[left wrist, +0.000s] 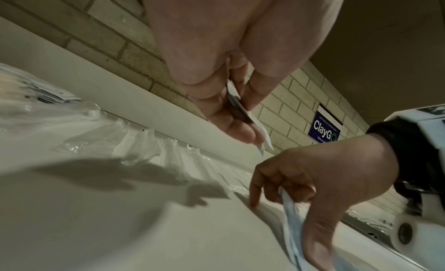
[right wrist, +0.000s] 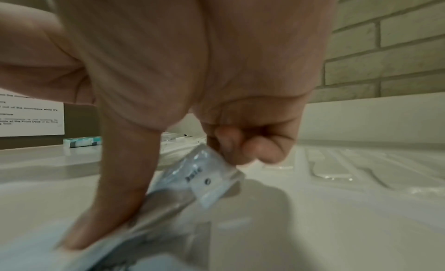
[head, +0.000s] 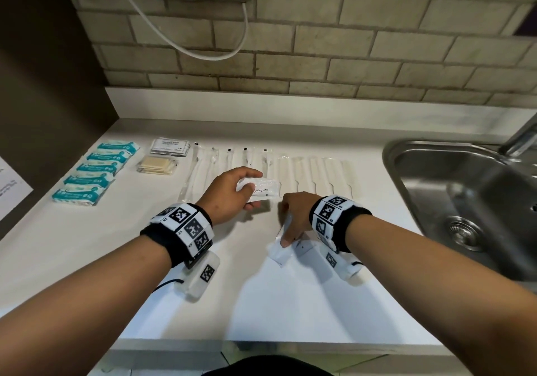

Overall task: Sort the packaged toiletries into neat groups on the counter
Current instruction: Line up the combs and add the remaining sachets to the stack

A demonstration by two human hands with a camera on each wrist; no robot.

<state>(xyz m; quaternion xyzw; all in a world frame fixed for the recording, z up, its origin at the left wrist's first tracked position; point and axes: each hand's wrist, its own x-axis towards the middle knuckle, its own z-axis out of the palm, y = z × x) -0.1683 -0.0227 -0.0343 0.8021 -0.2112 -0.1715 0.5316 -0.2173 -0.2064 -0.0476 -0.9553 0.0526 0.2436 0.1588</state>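
Pinching toothpaste packet (head: 263,191) w/ left hand (head: 229,194); right hand (head: 295,214) fingers clamp sachet (head: 280,249); combs (head: 319,175), sink (head: 436,178) nearby.

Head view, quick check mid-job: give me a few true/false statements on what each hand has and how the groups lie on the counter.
1. The left hand holds a toothpaste packet. True.
2. The right hand is empty. False: it pinches a white sachet low over the counter.
3. The teal packets lie beside the sink. False: they sit in a column at the far left.
4. The wrapped combs lie in a row between the hands and the sink. True.
5. The card stack lies inside the sink. False: it rests on the counter.
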